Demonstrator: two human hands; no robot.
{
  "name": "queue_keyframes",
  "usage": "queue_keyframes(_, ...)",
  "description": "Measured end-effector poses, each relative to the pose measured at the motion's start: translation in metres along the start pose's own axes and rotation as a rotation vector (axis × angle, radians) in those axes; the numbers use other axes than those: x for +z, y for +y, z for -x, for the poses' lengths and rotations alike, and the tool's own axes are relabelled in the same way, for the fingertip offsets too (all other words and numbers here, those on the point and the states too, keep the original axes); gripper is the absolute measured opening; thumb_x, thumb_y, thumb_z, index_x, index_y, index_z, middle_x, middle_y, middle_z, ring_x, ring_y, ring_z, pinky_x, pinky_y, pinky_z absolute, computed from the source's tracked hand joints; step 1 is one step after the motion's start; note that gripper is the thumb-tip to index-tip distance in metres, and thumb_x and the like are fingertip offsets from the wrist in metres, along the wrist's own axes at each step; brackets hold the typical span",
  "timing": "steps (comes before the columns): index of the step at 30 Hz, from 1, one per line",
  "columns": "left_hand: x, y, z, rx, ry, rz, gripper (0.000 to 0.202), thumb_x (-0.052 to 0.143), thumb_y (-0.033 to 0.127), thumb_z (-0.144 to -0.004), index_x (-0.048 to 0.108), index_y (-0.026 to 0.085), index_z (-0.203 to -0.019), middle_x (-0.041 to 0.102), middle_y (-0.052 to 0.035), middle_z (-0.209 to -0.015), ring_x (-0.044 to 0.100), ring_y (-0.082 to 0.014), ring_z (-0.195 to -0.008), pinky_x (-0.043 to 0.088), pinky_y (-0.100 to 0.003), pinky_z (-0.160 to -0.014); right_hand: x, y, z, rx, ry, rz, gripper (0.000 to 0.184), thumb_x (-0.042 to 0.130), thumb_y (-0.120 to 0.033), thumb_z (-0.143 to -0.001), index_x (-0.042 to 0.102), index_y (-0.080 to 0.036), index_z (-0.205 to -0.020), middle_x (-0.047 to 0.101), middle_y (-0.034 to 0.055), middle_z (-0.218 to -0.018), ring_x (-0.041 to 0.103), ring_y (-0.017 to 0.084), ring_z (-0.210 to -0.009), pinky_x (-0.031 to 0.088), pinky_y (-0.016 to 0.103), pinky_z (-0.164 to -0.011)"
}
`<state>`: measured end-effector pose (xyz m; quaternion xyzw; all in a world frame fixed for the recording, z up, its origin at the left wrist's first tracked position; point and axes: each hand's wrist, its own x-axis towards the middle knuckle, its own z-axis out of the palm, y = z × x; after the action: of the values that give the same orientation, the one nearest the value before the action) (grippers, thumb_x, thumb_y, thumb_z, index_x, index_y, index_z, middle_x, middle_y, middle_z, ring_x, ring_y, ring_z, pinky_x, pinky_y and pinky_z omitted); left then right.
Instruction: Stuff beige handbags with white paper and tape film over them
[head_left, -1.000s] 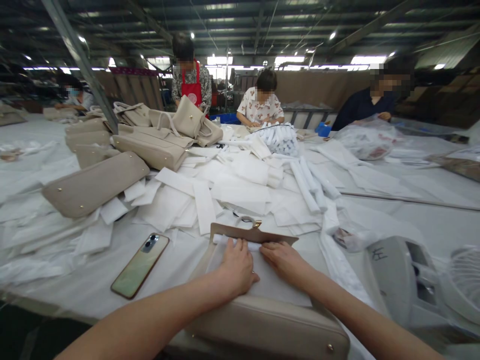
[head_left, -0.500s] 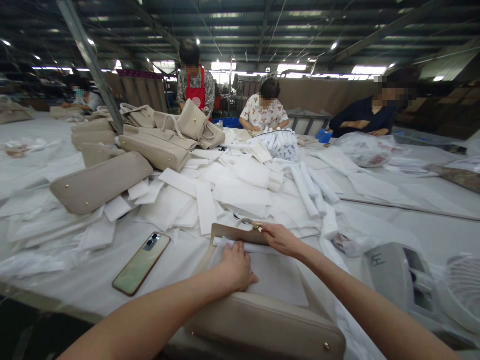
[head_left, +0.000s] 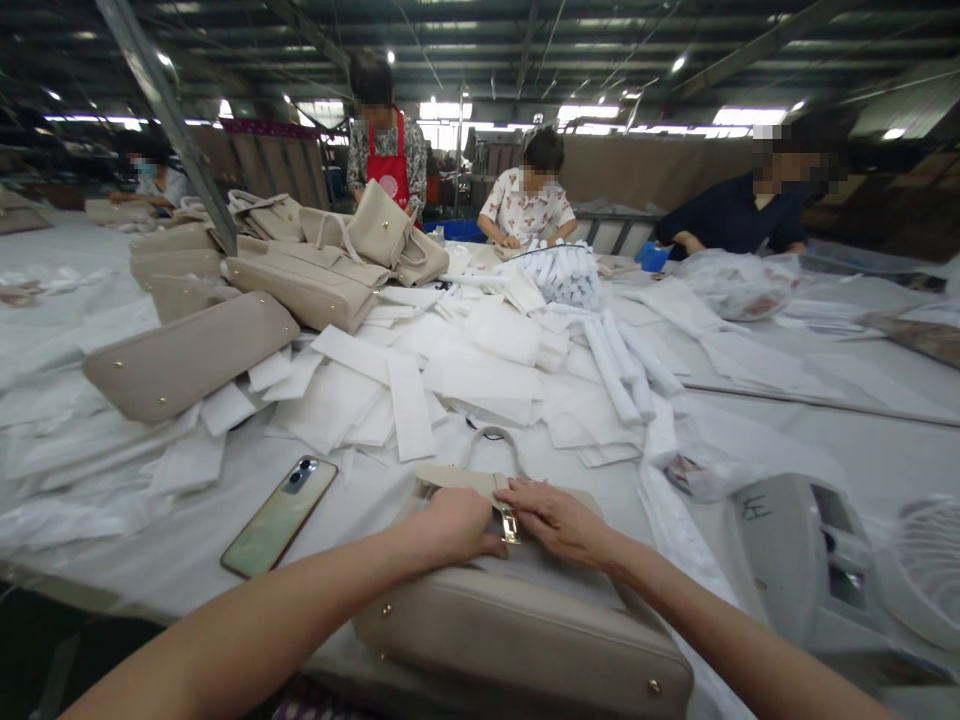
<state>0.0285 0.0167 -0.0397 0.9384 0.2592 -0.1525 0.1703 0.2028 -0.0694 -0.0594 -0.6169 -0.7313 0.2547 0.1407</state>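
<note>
A beige handbag (head_left: 517, 640) lies flat in front of me on the white-covered table (head_left: 862, 450). Its flap is folded down, with a gold clasp (head_left: 509, 524) on it and a curved handle (head_left: 491, 440) behind. My left hand (head_left: 450, 525) rests on the flap just left of the clasp, fingers curled against the bag. My right hand (head_left: 559, 520) lies on the flap to the right of the clasp, its fingers stretched toward it and pressing on the flap.
A phone (head_left: 281, 515) lies to my left. White paper sheets (head_left: 480, 375) and rolls are heaped mid-table, several beige bags (head_left: 187, 355) at the left. A grey machine (head_left: 795, 560) stands at the right. Several people work at the far side.
The bag's flap, held open over white paper before, has been folded down and closed. My right hand came back from the flap's far edge to the clasp.
</note>
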Motion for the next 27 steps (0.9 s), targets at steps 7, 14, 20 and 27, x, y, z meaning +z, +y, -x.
queue_keyframes(7,0.001,-0.027,0.007,0.034,-0.083,0.408,0.015,0.059,0.031,-0.069,0.062,0.017,-0.067,0.062,-0.0012,-0.064,0.058,-0.0163,-0.066,0.040,-0.023,-0.059,0.012,0.000,0.006,0.042,-0.115,-0.049,0.044,0.028,-0.037,-0.097,0.039,-0.026,-0.138,0.029,0.0079,-0.148,0.021,0.021,-0.138,0.013,0.048,-0.113)
queue_keyframes(14,0.005,-0.017,-0.005,-0.027,-0.218,0.588,0.032,0.044,0.041,-0.081,0.061,0.015,-0.071,0.058,-0.0011,-0.055,0.058,-0.0136,-0.052,0.042,-0.021,-0.049,0.022,0.002,0.006,0.010,-0.074,0.009,0.044,0.028,-0.040,-0.097,0.040,-0.027,-0.138,0.031,0.0119,-0.147,0.020,0.023,-0.138,0.017,0.049,-0.112)
queue_keyframes(20,0.008,-0.003,-0.007,0.084,-0.035,0.310,0.018,0.054,0.028,-0.074,0.067,0.016,-0.079,0.067,-0.0056,-0.071,0.063,-0.0201,-0.071,0.046,-0.026,-0.063,0.033,0.010,0.007,-0.017,-0.035,0.036,0.043,0.038,-0.031,-0.095,0.040,-0.028,-0.138,0.026,0.0114,-0.148,0.018,0.025,-0.138,0.018,0.050,-0.111)
queue_keyframes(27,0.010,0.013,-0.020,0.238,-0.104,0.053,0.042,0.052,0.017,-0.073,0.062,0.012,-0.113,0.069,-0.0164,-0.096,0.065,-0.0271,-0.082,0.051,-0.033,-0.071,0.040,0.015,0.011,-0.044,0.021,0.043,0.043,0.047,-0.020,-0.087,0.051,-0.027,-0.129,0.028,0.0091,-0.148,0.021,0.027,-0.137,0.019,0.051,-0.110)
